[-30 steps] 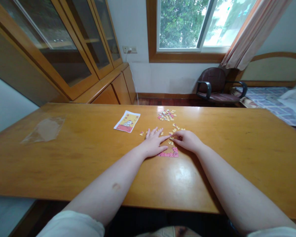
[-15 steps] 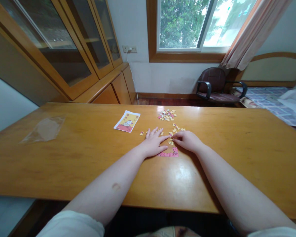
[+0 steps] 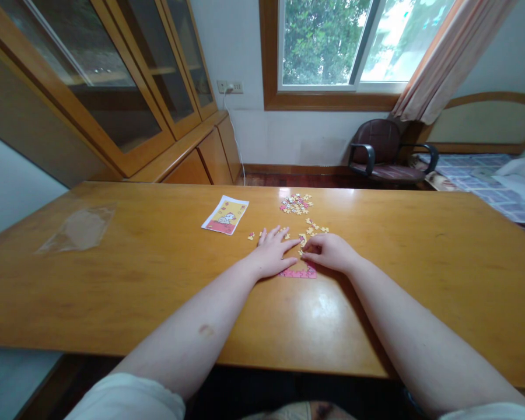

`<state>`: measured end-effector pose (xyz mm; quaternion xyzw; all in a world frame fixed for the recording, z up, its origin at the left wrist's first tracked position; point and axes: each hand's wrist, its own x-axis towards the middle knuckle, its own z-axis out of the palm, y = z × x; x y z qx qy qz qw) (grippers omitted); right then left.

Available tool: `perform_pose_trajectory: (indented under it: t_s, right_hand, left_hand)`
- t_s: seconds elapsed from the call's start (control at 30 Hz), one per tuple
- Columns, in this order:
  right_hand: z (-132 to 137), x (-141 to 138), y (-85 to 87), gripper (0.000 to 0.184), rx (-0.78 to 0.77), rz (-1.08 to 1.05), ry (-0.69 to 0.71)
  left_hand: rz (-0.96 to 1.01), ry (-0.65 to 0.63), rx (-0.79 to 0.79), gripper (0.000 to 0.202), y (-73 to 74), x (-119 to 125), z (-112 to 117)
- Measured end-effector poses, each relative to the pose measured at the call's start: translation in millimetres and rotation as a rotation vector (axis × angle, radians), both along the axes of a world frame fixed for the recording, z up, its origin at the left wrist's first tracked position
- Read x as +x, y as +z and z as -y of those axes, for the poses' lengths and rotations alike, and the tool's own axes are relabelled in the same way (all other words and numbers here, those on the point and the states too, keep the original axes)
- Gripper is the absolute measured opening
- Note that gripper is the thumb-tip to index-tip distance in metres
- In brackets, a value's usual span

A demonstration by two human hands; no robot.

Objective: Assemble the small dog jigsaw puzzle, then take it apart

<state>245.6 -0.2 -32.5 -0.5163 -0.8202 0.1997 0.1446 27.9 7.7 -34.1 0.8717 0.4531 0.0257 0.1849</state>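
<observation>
My left hand lies flat with its fingers spread, over the left side of a partly joined jigsaw puzzle with a pink bottom edge. Some pieces under that palm are hidden. Just right of its fingertips, my right hand has thumb and index finger drawn together around a small yellow puzzle piece. A yellow piece with a reddish mark lies above that pinch, close to the left index fingertip. Several loose yellow pieces are scattered beyond the right hand.
A pile of mixed puzzle pieces sits near the far edge of the wooden table. The picture card lies left of it, and a clear plastic bag at the far left. Behind the table stands a chair.
My right fingers have moved slightly toward me, from the upper yellow pieces down to one just above the pink edge. My left hand stays in place.
</observation>
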Motion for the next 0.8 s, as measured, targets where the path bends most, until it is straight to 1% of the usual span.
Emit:
perform_pose_trajectory:
  t_s: [0.13, 0.27, 0.5, 0.63, 0.8]
  right_hand:
    - [-2.2, 1.4, -2.9, 0.016, -0.013, 0.028, -0.008]
    - [-2.9, 1.2, -1.8, 0.015, -0.038, 0.036, 0.013]
    - [-1.6, -0.9, 0.5, 0.015, -0.137, -0.015, -0.050]
    - [-2.9, -2.0, -1.6, 0.015, -0.114, -0.037, -0.065]
    - [-4.1, -2.4, -3.4, 0.015, -0.076, -0.031, -0.085]
  left_hand:
    - [0.005, 0.008, 0.000, 0.057, 2.3, 0.0, 0.0]
    - [0.008, 0.019, -0.011, 0.056, 5.0, 0.3, 0.6]
    - [0.031, 0.023, -0.005, 0.055, 3.2, -0.5, 0.1]
    - [0.026, 0.018, 0.001, 0.055, 2.2, -0.6, -0.2]
    - [0.014, 0.020, -0.004, 0.055, 4.5, 0.1, 0.3]
